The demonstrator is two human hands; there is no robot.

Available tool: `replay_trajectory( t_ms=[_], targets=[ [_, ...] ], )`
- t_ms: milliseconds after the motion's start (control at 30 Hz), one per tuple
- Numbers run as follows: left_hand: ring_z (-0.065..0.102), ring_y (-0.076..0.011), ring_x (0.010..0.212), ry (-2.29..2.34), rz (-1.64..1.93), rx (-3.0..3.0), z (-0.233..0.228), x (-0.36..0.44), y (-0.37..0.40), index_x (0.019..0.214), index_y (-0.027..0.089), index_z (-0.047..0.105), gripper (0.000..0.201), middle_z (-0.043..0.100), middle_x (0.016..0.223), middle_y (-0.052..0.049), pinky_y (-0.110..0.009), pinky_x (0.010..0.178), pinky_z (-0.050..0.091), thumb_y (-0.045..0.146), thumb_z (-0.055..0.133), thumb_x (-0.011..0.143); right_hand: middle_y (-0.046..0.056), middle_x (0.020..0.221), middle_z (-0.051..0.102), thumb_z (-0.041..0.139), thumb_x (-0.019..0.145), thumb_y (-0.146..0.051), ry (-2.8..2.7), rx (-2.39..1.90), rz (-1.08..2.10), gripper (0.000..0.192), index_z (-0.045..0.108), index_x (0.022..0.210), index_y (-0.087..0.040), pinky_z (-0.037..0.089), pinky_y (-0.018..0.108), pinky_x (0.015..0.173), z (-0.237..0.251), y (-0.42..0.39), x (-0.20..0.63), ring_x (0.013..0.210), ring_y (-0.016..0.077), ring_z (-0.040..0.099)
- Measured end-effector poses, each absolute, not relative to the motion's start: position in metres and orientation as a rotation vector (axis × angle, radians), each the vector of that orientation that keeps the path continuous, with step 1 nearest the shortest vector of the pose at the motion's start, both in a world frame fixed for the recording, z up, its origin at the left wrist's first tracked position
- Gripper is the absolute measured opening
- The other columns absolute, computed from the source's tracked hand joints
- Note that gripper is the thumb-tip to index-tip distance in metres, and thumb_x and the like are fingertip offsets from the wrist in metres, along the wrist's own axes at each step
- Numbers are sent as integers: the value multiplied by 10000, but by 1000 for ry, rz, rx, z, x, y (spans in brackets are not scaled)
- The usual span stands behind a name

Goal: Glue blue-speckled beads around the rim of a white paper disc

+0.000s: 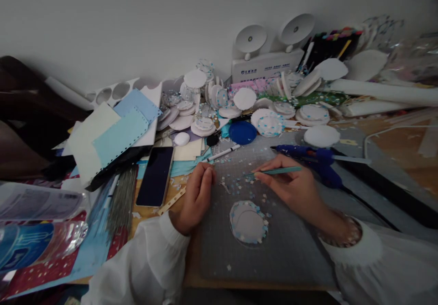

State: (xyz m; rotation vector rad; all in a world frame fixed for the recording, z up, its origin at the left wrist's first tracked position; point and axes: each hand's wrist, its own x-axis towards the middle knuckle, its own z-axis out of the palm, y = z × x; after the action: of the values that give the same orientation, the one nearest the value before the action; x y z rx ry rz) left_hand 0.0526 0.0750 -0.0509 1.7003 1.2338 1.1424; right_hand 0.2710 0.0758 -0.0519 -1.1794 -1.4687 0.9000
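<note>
My right hand (290, 184) holds teal tweezers (282, 171) between thumb and fingers. Their tips point left, down among small white and blue flower-shaped pieces (239, 179) scattered over the grey cutting mat (287, 255). Closer to me, a round white disc (247, 223) lies flat on the mat, with pale blue and white pieces around its rim. At the mat's left edge, my left hand (198, 193) rests with its fingers curled closed, and nothing shows in it. Just beyond it lies a white pen (224, 152).
A phone (155, 176) and a plastic bottle (41, 245) are on the left. A blue glue gun (313, 157) with its cord lies right of the mat. Several decorated discs (270, 122), a blue lid (242, 132) and a white box (267, 65) crowd the back.
</note>
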Motion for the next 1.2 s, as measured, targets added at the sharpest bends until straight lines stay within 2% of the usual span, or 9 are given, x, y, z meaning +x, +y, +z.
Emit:
replay_trajectory(
  t_ms=[133,233,300,400,500,700,867,1067,1200],
  targets=[
    [394,-136,607,1305,1052,1794,-52,50,75,663,204,389,396,402,640,19,-282,591,338,410,338,997,13,685,641,754,740,-379,-1288,-1187,1090,213,612,699,-226,485,271,552,-51,77,272,620,155,597],
    [425,-134,617,1232,1050,1905,-48,50,75,602,193,393,421,424,608,21,-287,630,365,396,434,968,-7,654,615,776,712,-374,-1119,-1122,1241,241,594,683,-220,456,260,542,-49,75,269,584,135,561],
    [500,-144,694,1135,1083,1947,-46,50,76,638,184,488,344,525,676,2,-293,697,404,360,530,930,-10,653,607,798,676,-376,-1013,-1086,1360,271,582,658,-213,449,258,540,-45,73,266,577,129,550],
    [570,-176,857,1029,1087,1969,-42,52,76,826,183,635,131,619,858,-40,-309,791,440,308,653,861,-16,628,589,806,659,-374,-898,-1044,1531,285,575,660,-209,424,249,512,-41,69,261,561,122,534],
    [585,-196,918,991,1050,1961,-41,53,75,950,192,680,163,642,926,-58,-326,831,452,298,699,828,-26,605,573,802,674,-365,-852,-1028,1624,281,569,676,-208,399,239,501,-41,66,258,550,111,520],
    [604,-172,860,905,1079,1880,-46,54,73,900,182,696,69,665,866,-54,-301,800,463,222,675,848,-31,623,584,817,669,-347,-771,-1021,1703,278,573,688,-217,377,240,518,-43,61,255,554,102,510],
    [599,-164,851,899,1100,1857,-46,55,72,878,178,673,41,649,862,-50,-295,786,467,176,633,868,-32,627,569,798,691,-350,-835,-1041,1574,254,585,674,-212,391,239,529,-43,65,259,571,106,518],
    [560,-151,799,1173,1253,1820,-44,54,75,820,171,617,124,599,811,-32,-277,755,438,212,547,913,15,727,648,754,729,-284,-1362,-1245,984,136,639,704,-216,461,273,605,-48,75,270,685,156,600],
    [535,-143,742,1438,1320,1724,-48,52,79,789,169,585,148,565,759,-9,-264,707,414,246,541,907,28,805,691,685,795,-252,-1663,-1210,814,59,635,775,-228,494,309,672,-60,74,270,781,192,648]
  ],
)
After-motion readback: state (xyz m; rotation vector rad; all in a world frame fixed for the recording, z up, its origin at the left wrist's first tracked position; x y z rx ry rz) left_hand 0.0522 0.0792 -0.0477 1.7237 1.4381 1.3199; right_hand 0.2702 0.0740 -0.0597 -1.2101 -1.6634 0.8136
